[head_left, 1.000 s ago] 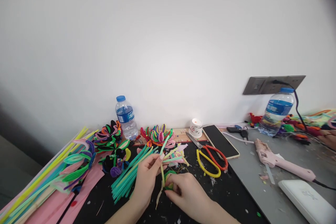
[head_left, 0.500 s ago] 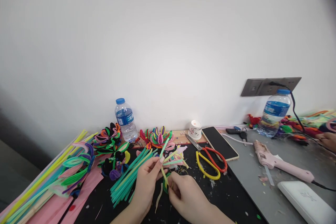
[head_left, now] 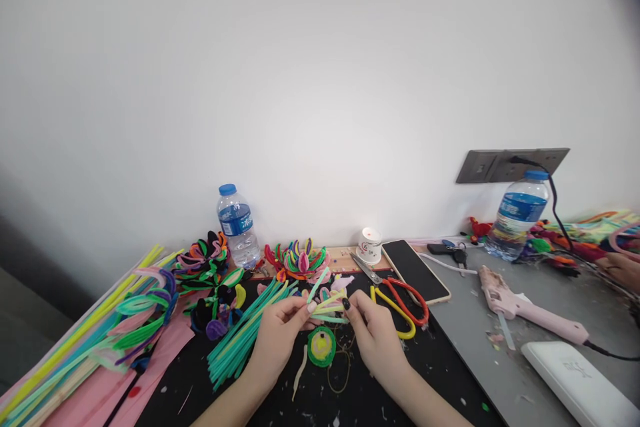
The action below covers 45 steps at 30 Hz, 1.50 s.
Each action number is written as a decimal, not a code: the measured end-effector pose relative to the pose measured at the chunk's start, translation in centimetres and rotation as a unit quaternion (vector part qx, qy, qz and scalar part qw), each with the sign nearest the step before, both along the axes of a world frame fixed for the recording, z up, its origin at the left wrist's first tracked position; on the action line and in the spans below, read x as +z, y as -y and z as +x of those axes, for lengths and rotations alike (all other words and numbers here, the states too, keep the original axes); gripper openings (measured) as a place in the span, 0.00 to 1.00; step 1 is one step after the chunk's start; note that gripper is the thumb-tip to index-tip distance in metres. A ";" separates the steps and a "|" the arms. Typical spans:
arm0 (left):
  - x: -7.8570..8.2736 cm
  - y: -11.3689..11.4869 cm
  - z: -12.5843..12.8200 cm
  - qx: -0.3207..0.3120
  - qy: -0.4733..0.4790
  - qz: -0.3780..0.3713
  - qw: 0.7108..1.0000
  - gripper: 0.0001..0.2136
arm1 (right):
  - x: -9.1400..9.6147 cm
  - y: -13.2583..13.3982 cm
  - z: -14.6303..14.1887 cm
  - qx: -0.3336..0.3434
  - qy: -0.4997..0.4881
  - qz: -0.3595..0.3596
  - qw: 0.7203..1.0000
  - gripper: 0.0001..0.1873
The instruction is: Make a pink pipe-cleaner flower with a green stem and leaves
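My left hand (head_left: 278,335) pinches a small bunch of short pastel pipe-cleaner pieces (head_left: 327,302), green, yellow and pink, above the black mat (head_left: 400,373). My right hand (head_left: 376,333) meets the same bunch from the right, fingertips closed on its ends. Just below the hands, a coiled green and yellow disc (head_left: 321,345) lies flat on the mat. A bundle of teal pipe cleaners (head_left: 240,333) lies by my left wrist.
Red and yellow scissors (head_left: 400,303), a phone (head_left: 415,270), a pink glue gun (head_left: 525,307), a lit candle (head_left: 369,244), two water bottles (head_left: 237,227) (head_left: 517,217), finished pipe-cleaner flowers (head_left: 297,259) and long pipe cleaners (head_left: 75,340) surround the mat. Another person's hand (head_left: 620,268) shows far right.
My right hand has left the coiled disc, which now lies uncovered on the mat, and has risen to grip the bunch of pieces my left hand holds.
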<state>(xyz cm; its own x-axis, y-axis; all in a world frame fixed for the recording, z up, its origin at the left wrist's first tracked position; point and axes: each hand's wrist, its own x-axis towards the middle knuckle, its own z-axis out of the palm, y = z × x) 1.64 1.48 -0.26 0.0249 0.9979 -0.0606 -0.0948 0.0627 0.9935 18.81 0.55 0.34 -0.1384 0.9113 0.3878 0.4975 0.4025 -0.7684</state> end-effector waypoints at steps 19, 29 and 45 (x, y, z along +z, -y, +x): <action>0.4 0.8 -0.3 -0.047 -0.017 -0.029 0.998 0.11 | -0.8 -0.8 -0.1 0.078 -0.158 -0.144 0.974 0.08; 0.4 0.7 -0.3 -0.051 -0.044 -0.016 0.998 0.12 | -0.6 -0.8 -0.1 0.073 -0.156 -0.139 0.975 0.11; 0.5 1.0 -0.2 -0.060 -0.049 -0.028 0.997 0.11 | 0.0 -0.6 0.0 0.083 -0.136 -0.126 0.979 0.09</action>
<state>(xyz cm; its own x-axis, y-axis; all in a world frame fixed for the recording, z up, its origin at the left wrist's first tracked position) 1.40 0.52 0.25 0.1342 0.9831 -0.1243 0.0137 0.1236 0.9922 18.84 1.15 0.30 -0.2165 0.9564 0.1958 0.2046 0.2406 -0.9488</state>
